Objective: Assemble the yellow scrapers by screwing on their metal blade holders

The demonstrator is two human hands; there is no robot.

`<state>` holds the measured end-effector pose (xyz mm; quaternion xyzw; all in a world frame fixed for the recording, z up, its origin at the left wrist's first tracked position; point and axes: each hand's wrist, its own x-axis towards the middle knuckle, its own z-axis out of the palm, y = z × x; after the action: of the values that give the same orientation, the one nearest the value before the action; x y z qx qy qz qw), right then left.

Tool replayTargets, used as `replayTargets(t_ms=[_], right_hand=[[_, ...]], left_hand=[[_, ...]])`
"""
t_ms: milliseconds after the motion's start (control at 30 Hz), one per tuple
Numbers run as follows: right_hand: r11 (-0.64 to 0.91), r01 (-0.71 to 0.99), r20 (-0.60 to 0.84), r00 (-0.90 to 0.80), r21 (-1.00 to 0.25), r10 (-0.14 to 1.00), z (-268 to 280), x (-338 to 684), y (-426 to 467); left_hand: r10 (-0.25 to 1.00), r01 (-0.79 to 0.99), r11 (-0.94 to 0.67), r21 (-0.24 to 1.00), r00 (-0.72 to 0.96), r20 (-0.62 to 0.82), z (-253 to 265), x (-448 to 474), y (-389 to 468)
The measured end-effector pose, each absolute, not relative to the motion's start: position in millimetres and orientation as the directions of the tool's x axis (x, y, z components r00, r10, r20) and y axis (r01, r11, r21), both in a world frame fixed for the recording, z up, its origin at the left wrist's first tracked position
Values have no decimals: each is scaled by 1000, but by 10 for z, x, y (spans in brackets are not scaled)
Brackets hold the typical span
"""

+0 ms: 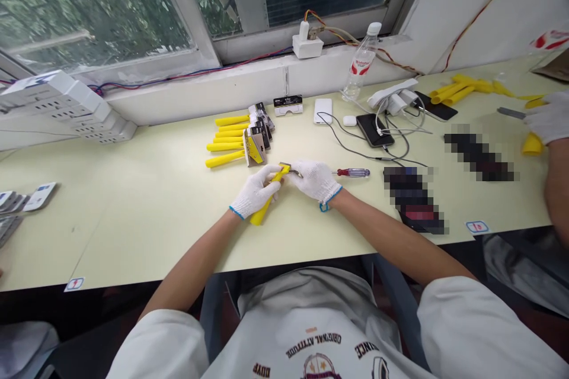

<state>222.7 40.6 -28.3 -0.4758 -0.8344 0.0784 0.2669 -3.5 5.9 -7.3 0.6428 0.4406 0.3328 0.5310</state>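
Yellow tool (260,214), white gloves (315,180) with blue hems (331,196), cream tabletop (155,219)

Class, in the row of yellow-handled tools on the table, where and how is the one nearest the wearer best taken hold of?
Probably by the middle of its handle, the left hand, once free, coming from the near left. The slim handle points left, away from the wider head, and no neighbouring handle lies on its near side.

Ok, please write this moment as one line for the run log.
left hand: holds yellow handle | right hand: at its top end | screwdriver: beside right hand | other yellow handles: on table
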Motion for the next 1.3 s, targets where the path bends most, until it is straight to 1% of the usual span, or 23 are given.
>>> replayTargets(t_ms=[100, 300, 500, 700, 867, 1033, 1300], right_hand=[[532, 762, 372, -404, -369, 836, -325, 2226, 442], [516, 741, 347, -392, -430, 852, -293, 2228, 418], [514, 735, 353, -384, -442, 853, -194, 2222, 365], [535, 728, 374, -396, -428, 838, -147, 2235, 384], [544, 730, 403, -390, -412, 828, -121, 2167, 358], [503, 779, 379, -367, -374, 849, -92, 2157, 326], [531, 765, 372, -402, -364, 836, -106, 2295, 384]], left_hand=[[924, 205, -39, 978, 380, -43, -100, -38, 79], [917, 149, -41, 988, 398, -22, -105, -23, 67], [936, 158, -57, 986, 351, -2, -119, 68, 9], [942, 120, -51, 991, 335, 8, -205, 217, 39], [944, 81, -33, 996, 330, 4, -173, 259, 36], [949, 62, -28, 998, 316, 7, -119, 204, -22], [945, 112, -28, 993, 326, -10, -110, 141, -49]])
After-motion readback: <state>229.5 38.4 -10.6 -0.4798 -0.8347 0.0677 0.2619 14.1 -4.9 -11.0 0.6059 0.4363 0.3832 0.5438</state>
